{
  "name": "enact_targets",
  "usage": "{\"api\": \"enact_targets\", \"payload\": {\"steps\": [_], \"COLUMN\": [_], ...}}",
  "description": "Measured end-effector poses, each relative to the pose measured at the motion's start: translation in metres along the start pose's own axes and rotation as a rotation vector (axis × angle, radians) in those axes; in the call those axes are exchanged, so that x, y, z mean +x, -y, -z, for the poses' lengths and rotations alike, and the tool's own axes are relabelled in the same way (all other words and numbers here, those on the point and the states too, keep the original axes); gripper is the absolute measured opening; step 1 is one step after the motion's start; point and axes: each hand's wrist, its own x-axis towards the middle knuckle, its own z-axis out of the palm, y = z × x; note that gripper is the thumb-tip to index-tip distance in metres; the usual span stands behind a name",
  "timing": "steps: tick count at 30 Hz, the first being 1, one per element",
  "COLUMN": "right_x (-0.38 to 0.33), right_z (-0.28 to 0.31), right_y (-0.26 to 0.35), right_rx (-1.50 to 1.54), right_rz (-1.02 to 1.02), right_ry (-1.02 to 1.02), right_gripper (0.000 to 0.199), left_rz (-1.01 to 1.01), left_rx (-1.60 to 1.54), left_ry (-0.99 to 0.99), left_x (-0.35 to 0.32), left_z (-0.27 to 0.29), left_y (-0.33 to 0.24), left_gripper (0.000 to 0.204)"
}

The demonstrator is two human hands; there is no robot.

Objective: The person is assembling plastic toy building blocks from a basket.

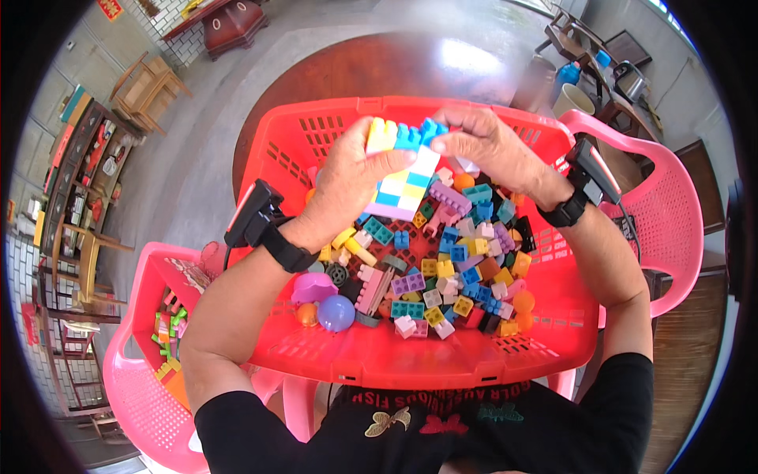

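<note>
A stack of toy building bricks [412,189] in white, yellow, blue and lilac is held up over the far part of a red plastic basket [426,370]. My left hand [347,178] is closed around the stack's left side, its thumb lying across the front. At the stack's upper right corner, my right hand [493,150] pinches a blue brick [433,129] between thumb and fingers. That brick touches the top row; whether it is fully seated cannot be told. Below both hands lie many loose bricks [407,284] of mixed colours.
A blue ball [336,313] and a purple cup-like toy [313,287] lie at the basket's left. Pink chairs [667,213] stand on both sides; the left one carries a red box [154,288] with toys. Behind is a round brown table [316,75].
</note>
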Motion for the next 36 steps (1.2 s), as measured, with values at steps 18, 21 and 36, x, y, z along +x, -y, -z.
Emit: {"api": "enact_targets", "payload": {"steps": [18, 21, 36], "right_x": [0.003, 0.005, -0.019], "right_z": [0.013, 0.007, -0.071], "right_y": [-0.038, -0.042, -0.081], "right_rx": [0.144, 0.231, -0.738], "right_rz": [-0.222, -0.272, 0.385], "right_ry": [0.078, 0.088, 0.453], "right_gripper": [0.051, 0.050, 0.032], "left_rz": [-0.027, -0.068, -0.054], "left_rx": [0.307, 0.389, 0.384], "left_ry": [-0.033, -0.084, 0.011], "left_x": [0.019, 0.020, 0.016], "left_z": [0.023, 0.028, 0.021], "left_y": [0.028, 0.027, 0.018], "left_gripper": [0.034, 0.033, 0.031]}}
